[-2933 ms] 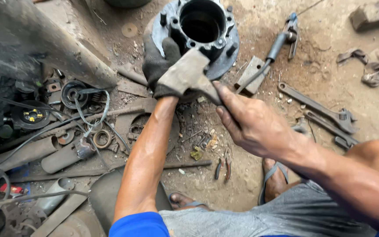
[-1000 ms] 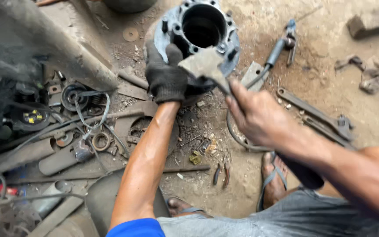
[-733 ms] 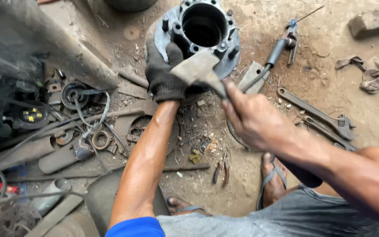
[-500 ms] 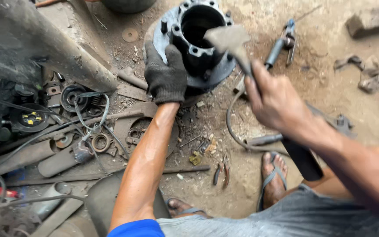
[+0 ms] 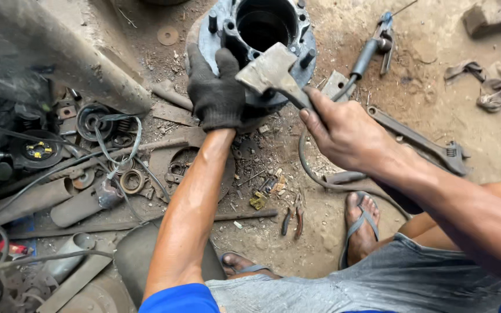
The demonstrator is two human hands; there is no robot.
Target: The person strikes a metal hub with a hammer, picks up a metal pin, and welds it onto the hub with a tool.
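Observation:
A heavy round metal wheel hub [image 5: 297, 23] with studs and a wide centre bore lies on the dirt floor at the top. My left hand [image 5: 215, 93], in a dark work glove, rests on the hub's near left edge. My bare right hand [image 5: 343, 130] grips the handle of a hammer [image 5: 271, 72]. The hammer's blocky head hangs just over the hub's near rim, next to the gloved fingers.
A long adjustable wrench [image 5: 421, 139] and a grease gun [image 5: 369, 49] lie to the right. A crumpled rag [image 5: 491, 87] is further right. Rings, bearings, wires and scrap metal [image 5: 97, 150] crowd the left. Pliers [image 5: 293, 220] and my sandalled feet [image 5: 360, 223] are near the bottom.
The hammer was raised up and to the right half a second ago; now its head has come back down to the hub's near rim. My gloved left hand stayed on the hub.

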